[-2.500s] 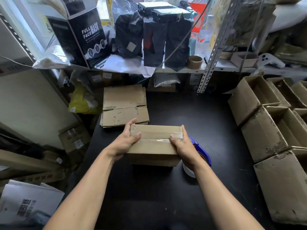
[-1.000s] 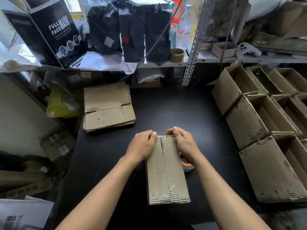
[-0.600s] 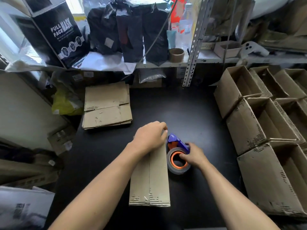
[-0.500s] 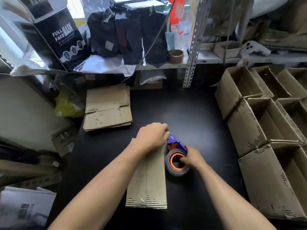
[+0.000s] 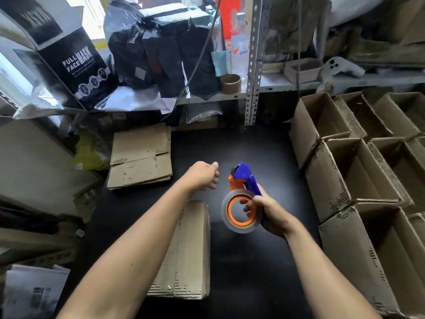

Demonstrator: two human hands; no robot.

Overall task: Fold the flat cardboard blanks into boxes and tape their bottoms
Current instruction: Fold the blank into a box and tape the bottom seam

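A folded cardboard box (image 5: pixel 190 249) lies lengthwise on the black table (image 5: pixel 253 148), partly under my left forearm. My left hand (image 5: pixel 203 175) hovers past the box's far end with its fingers curled; I see nothing in them. My right hand (image 5: pixel 271 212) grips a blue and orange tape dispenser (image 5: pixel 244 177) carrying a roll of clear tape, lifted off the table to the right of the box. A stack of flat cardboard blanks (image 5: pixel 140 155) sits at the table's far left.
Several open finished boxes (image 5: pixel 340 178) are stacked on their sides along the right. A metal shelf upright (image 5: pixel 253 65) and a cluttered shelf with black bags and an empty tape core (image 5: pixel 230 82) close off the back. More cardboard lies at the left.
The box was turned lengthwise and its seam pressed. My right hand then took the tape dispenser and raised it off the table. My left hand lifted off the box's far end.
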